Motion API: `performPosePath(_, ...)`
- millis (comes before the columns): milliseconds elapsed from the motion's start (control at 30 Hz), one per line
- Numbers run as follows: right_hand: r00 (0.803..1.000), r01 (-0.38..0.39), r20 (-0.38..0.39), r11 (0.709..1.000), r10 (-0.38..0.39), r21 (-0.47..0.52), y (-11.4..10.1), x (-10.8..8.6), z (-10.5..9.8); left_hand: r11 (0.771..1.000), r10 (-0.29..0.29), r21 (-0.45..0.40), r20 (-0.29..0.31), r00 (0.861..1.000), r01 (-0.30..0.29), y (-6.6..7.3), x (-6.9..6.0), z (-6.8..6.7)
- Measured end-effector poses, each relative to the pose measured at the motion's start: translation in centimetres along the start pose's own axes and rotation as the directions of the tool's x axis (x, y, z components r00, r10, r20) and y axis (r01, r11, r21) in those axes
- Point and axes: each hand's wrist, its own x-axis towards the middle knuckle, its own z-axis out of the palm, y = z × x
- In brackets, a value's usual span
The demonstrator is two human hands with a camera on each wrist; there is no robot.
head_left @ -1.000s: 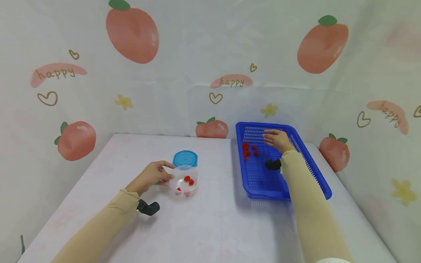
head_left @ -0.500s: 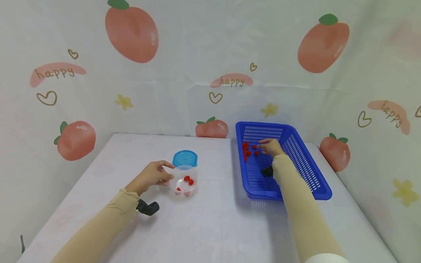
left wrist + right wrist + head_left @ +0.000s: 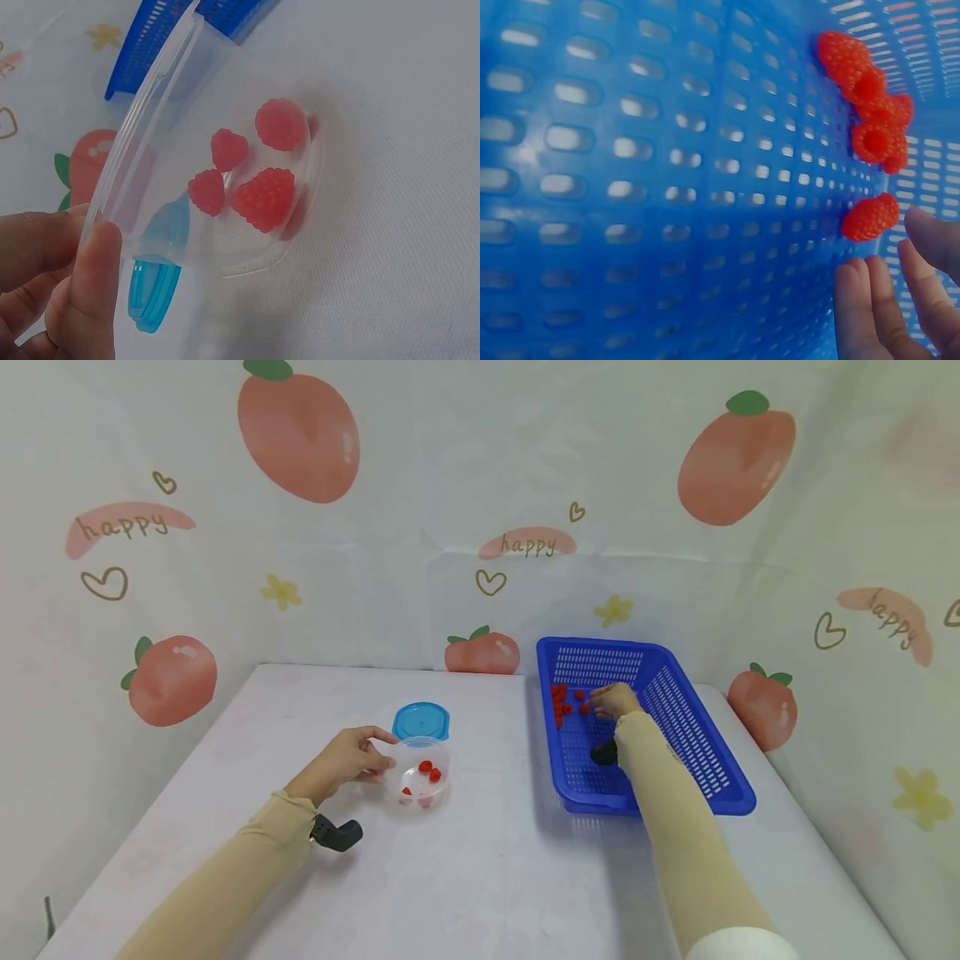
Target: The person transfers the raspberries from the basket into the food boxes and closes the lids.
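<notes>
Blue plastic basket (image 3: 596,803): we see it on the right half of the white table (image 3: 480,868), with slotted walls and floor.
Red raspberries (image 3: 558,695): clustered along the basket's left wall, toward the far end; a couple sit apart from the cluster, closer to the right hand.
Right hand (image 3: 615,700): inside the basket, fingers extended and parted from the thumb, grasping nothing that we can see.
Nearest berries (image 3: 870,217): just left of the fingertips in the head view. From the right wrist they overlap, their combined long axis slanting up to the right, just off the thumb tip; we cannot tell whether they touch it.
Nearer hand: the right, clearly; the left is well apart, outside the basket.
Edges and room: the left wall backs the cluster, and we judge the freer space to be toward the near rim and above.
Left hand (image 3: 348,764): thumb and fingers pinch the near-left rim of the clear tub (image 3: 411,778).
Tub contents: a few berries (image 3: 435,775) rest at the bottom, the top uncovered.
Light-blue lid (image 3: 421,722): just beyond the tub.
</notes>
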Motion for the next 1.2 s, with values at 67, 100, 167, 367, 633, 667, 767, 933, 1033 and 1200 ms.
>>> performPosePath(67,1.000,-0.010,0.010,1.000,0.010,-0.016,0.0,0.2,0.2,1.000,-0.002,-0.002,0.000,1.000,0.002,0.0,0.0,0.0)
performPosePath(100,1.000,-0.014,0.013,1.000,0.015,-0.024,0.0,0.2,0.3,1.000,-0.004,-0.003,-0.002,1.000,0.004,0.1,0.0,-0.1)
performPosePath(167,1.000,-0.019,0.010,0.999,0.020,-0.043,-0.2,0.3,0.6,1.000,-0.005,-0.006,-0.003,1.000,0.005,0.1,-0.1,-0.1)
performPosePath(367,0.998,0.024,-0.045,0.987,-0.032,-0.162,-0.3,0.6,1.5,1.000,-0.001,-0.013,0.002,1.000,0.001,0.2,-0.3,-0.2)
performPosePath(633,0.987,-0.038,-0.162,0.964,-0.005,-0.264,-0.3,0.7,2.5,1.000,-0.013,-0.016,-0.005,1.000,0.013,0.0,-0.1,-0.1)
performPosePath(667,0.985,-0.042,-0.171,0.963,-0.003,-0.265,-0.3,0.7,2.5,1.000,-0.018,-0.019,-0.008,1.000,0.018,0.0,0.0,-0.1)
performPosePath(767,0.984,-0.032,-0.177,0.961,-0.018,-0.276,-0.2,0.7,2.6,1.000,-0.017,-0.012,-0.008,1.000,0.016,-0.2,0.1,-0.1)
performPosePath(933,0.992,0.034,-0.112,0.974,-0.061,-0.224,0.2,0.6,1.7,1.000,-0.019,-0.005,-0.013,1.000,0.019,-0.3,0.0,0.0)
performPosePath(1033,0.995,0.035,-0.085,0.995,-0.044,-0.095,0.1,0.2,0.6,1.000,-0.019,-0.008,-0.010,1.000,0.019,-0.2,0.0,0.1)
performPosePath(1200,0.999,0.025,-0.026,0.989,-0.022,0.145,-1.0,-1.2,-0.5,1.000,-0.011,-0.022,0.002,1.000,0.011,0.0,0.0,0.0)
